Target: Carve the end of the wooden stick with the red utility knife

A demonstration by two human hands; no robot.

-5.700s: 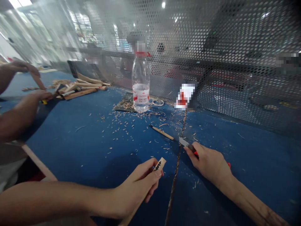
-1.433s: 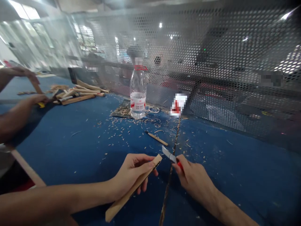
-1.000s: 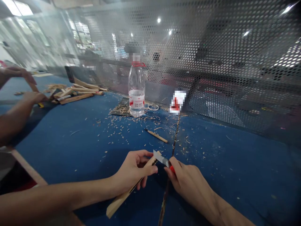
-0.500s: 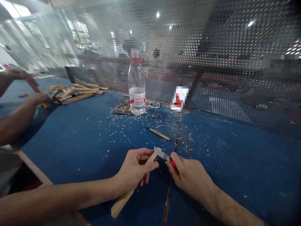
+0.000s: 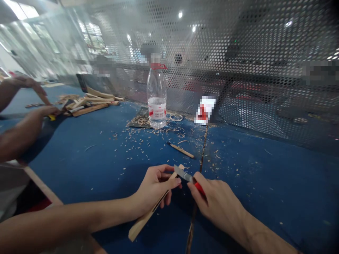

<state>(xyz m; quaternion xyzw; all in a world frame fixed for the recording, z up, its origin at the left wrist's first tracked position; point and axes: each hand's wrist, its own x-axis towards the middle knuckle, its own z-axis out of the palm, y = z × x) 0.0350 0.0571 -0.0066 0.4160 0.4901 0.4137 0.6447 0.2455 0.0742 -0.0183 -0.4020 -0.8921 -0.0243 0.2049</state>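
In the head view, your left hand (image 5: pixel 159 186) grips a wooden strip (image 5: pixel 144 222) slanting over the blue table (image 5: pixel 259 183), and your right hand (image 5: pixel 215 194) is wrapped around a red-handled knife (image 5: pixel 188 177), its blade (image 5: pixel 180 171) at the strip's far end.

Left hand (image 5: pixel 156 185) and right hand (image 5: pixel 218 197): one pair, both bare, with slender, rounded fingers (image 5: pixel 166 168). Left forearm (image 5: pixel 79 218): bare over its whole visible length, smooth in outline, tapers evenly to the wrist (image 5: pixel 131 206). Right forearm (image 5: pixel 261 234): likewise bare and tapering, bears faint lines just behind the wrist, too blurred to identify.
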